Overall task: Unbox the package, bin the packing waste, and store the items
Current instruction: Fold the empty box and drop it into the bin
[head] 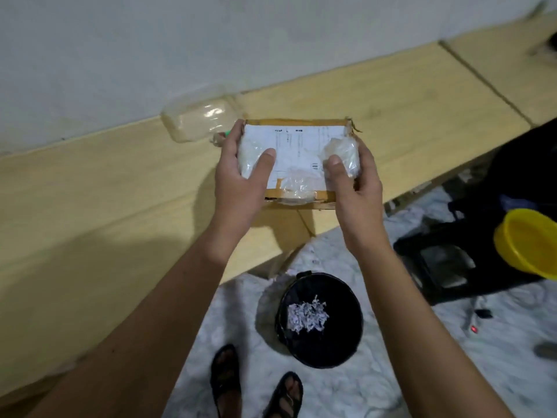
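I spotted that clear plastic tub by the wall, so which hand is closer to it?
Left. The left hand grips the package's left end, just beside the clear plastic tub; the right hand grips the far end.

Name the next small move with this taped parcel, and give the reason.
Probably set the parcel down on the wooden table and start peeling the tape at one edge. Both the left hand and the right hand are gripping its ends, so no fingers are free to work on it, and it looks still sealed under its label and clear tape. The bin waits below.
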